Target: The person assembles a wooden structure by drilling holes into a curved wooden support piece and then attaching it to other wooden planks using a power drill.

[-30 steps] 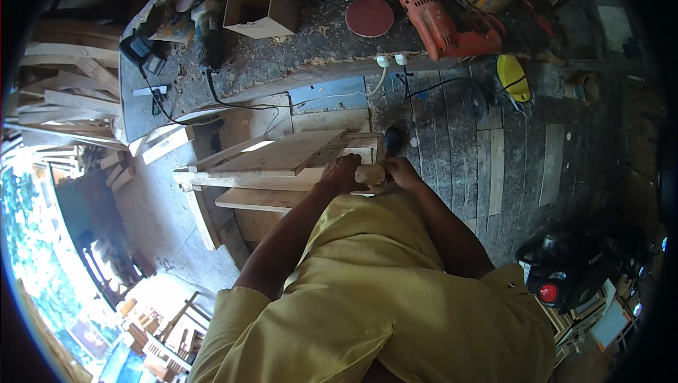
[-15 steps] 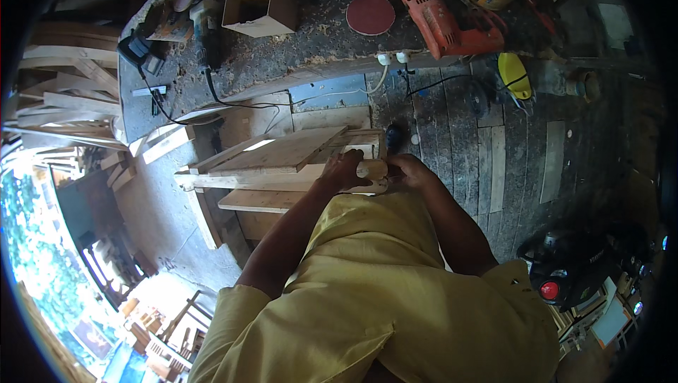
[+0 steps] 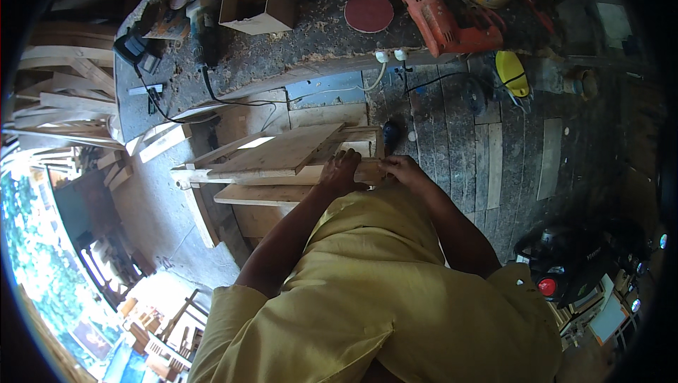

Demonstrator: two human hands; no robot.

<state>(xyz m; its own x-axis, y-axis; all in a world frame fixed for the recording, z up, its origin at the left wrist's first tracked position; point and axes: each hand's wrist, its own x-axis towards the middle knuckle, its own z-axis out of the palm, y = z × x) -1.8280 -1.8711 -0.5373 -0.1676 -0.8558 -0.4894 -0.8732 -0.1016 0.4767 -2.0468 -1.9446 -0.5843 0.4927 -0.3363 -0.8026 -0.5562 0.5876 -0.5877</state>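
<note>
In front of my body stands a pale wooden frame [image 3: 265,172] with a loose-looking wide board [image 3: 282,151] on its top. My left hand [image 3: 342,172] is curled over its near right corner, fingers bent on the wood. Just right of it, my right hand [image 3: 404,169] is closed in a pinch at the end of a short wooden piece [image 3: 368,169] that lies between both hands. What the right fingertips hold is too small to make out. Behind the right hand sits a dark rounded object [image 3: 390,136].
Across the far side runs a workbench [image 3: 304,51] strewn with sawdust. On it lie a red power drill [image 3: 446,22], a sanding disc [image 3: 369,12], an open cardboard box [image 3: 258,7] and a corded grinder [image 3: 203,30]. A yellow object [image 3: 512,74] lies beyond, right. Cables hang from the bench edge.
The pale wooden piece between my hands has turned from end-up to lying flat at the frame's corner. My left hand has opened out over it; the right has shifted slightly left.
</note>
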